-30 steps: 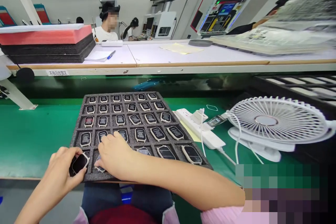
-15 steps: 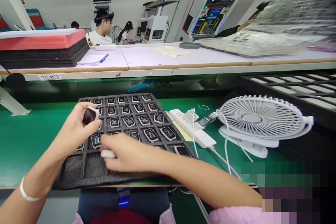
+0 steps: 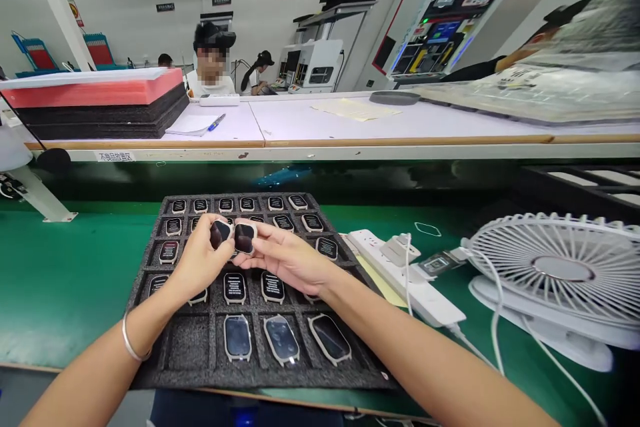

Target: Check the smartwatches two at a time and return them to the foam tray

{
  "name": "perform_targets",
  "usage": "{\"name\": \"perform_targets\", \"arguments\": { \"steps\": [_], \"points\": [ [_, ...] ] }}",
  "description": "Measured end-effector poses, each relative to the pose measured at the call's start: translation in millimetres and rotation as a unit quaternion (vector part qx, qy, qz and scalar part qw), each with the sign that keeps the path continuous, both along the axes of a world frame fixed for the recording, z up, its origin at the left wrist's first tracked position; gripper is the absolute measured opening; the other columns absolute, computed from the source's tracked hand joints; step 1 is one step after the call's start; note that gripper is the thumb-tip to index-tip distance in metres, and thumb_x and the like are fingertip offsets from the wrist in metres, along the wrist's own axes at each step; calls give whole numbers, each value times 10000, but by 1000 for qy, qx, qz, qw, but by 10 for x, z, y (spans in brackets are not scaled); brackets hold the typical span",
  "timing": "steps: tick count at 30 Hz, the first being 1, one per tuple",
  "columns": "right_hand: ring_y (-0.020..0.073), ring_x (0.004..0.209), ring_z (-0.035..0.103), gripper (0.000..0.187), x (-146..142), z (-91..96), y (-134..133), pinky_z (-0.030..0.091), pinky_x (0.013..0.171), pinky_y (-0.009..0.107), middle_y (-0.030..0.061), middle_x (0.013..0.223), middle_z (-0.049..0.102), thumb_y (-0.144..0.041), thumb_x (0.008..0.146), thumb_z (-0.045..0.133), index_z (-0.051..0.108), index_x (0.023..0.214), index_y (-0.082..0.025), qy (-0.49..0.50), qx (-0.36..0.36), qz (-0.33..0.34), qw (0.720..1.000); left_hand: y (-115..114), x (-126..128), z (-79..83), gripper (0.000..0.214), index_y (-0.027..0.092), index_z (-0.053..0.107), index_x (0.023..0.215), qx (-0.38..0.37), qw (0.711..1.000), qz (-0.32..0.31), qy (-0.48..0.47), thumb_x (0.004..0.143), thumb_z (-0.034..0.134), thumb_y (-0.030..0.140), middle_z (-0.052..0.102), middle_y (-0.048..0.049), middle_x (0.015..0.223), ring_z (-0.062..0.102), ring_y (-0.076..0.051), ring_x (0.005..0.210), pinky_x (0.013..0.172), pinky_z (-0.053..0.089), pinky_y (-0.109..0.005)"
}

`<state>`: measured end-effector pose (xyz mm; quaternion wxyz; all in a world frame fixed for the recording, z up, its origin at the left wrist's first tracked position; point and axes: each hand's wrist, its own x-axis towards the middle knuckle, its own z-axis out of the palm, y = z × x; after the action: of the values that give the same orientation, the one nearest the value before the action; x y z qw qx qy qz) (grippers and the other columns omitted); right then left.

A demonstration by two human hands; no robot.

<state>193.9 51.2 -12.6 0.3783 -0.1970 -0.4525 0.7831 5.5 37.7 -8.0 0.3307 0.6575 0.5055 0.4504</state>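
Head view: my left hand (image 3: 197,255) pinches one watch case (image 3: 221,234), and my right hand (image 3: 286,257) pinches a second watch case (image 3: 245,238). Both grips are closed; the cases sit almost touching, above a black foam tray (image 3: 193,343).

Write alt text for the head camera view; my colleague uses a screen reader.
The left hand holds a smartwatch body beside a second smartwatch body in the right hand, above a black foam tray of similar smartwatches on a green workbench.
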Motion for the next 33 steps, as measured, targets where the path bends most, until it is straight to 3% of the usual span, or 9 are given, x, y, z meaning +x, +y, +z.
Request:
{"name": "perform_targets", "arguments": {
  "steps": [5,15,33],
  "points": [
    [190,912,756,517,22,-2,-72,569,887,343,54,994,744,-317,811,822,603,1260,-186,-14,-10,19,1000,-42,-7,1,290,208,508,1054,-14,1000,0,9,775,561,266,594,-23,952,547,-190,877,748,425,-316],
    [170,888,752,532,23,-17,-83,576,883,335,52,967,746,-337,841,796,571,1294,-171,7,1,14,1000,-84,23,26,345,206,505,1053,-16,999,21,-37,753,636,312,620,-31,960,577,-175,832,738,446,-313],
    [166,880,756,511,15,-62,-78,592,855,317,39,984,739,-299,845,792,566,1291,-195,13,15,6,1000,-123,14,10,299,217,497,1084,13,1000,22,4,810,594,287,604,-12,950,572,-161,810,724,435,-291]
  ]
}}
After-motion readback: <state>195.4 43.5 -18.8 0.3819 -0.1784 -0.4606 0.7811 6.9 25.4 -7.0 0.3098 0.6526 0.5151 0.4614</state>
